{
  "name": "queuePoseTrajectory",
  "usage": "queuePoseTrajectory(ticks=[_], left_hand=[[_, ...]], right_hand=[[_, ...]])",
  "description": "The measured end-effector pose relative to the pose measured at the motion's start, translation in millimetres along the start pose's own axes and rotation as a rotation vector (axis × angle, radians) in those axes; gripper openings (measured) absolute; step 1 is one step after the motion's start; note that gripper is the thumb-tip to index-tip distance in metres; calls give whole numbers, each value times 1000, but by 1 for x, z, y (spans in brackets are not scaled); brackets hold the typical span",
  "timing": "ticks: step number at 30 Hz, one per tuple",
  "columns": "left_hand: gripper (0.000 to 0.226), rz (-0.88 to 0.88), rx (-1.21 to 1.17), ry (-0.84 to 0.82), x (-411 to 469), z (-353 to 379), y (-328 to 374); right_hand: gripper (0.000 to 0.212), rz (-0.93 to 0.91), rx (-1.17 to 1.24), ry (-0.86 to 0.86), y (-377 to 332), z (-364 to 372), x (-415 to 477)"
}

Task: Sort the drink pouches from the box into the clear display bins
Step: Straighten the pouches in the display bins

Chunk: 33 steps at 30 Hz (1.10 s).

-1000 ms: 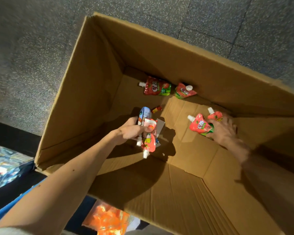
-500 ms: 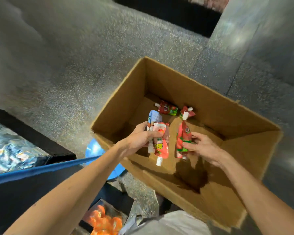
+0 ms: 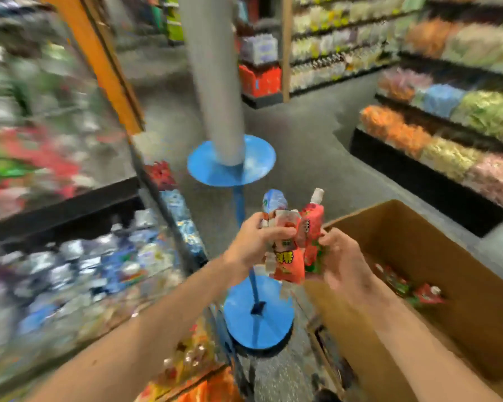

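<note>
Head view: your left hand and right hand have come up out of the box, both clamped round drink pouches just beyond its rim. Leftover pouches lie inside. Yellow lettering on red pouch, too blurred to read.
</note>
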<state>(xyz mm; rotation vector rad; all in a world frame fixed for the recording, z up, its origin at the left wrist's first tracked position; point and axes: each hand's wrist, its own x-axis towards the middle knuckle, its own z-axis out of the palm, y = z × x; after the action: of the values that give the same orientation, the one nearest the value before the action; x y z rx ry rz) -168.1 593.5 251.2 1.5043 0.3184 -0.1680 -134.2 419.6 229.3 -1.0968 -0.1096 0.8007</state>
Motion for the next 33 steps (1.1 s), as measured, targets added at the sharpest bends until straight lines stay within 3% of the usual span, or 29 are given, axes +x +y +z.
queuePoseTrajectory(ticks=[2,5,8,10,13,15,19,25,28,30,33], left_hand=[[49,34,-21,109,-38,-33,11],[57,83,-50,306,-86,-78,19],[44,123,-53,445,-129,-109,21],[50,140,-59,561,-157,-125,18],[46,146,-133,564,-186,-136,13],[32,105,-228,573,-201,-144,10],[48,14,-343,590,-218,-160,5],[39,4,-410,583,-219,-184,12],[26,60,-59,723,-220,-206,22],[26,33,387,852,-217,-231,17],[24,-151,916,814,-207,-270,2]], right_hand=[[69,-38,-75,-135,6,52,0],[83,-63,-194,-235,19,124,6],[53,-82,-278,-254,31,178,5],[44,-88,-319,-319,42,204,5],[73,-90,-364,-416,50,225,4],[69,-37,-364,-452,54,229,10],[58,149,-321,-545,61,230,25],[67,205,-266,-546,60,234,54],[86,197,-274,-537,55,229,69],[75,200,-272,-558,50,226,76],[67,230,-233,-576,47,224,83]])
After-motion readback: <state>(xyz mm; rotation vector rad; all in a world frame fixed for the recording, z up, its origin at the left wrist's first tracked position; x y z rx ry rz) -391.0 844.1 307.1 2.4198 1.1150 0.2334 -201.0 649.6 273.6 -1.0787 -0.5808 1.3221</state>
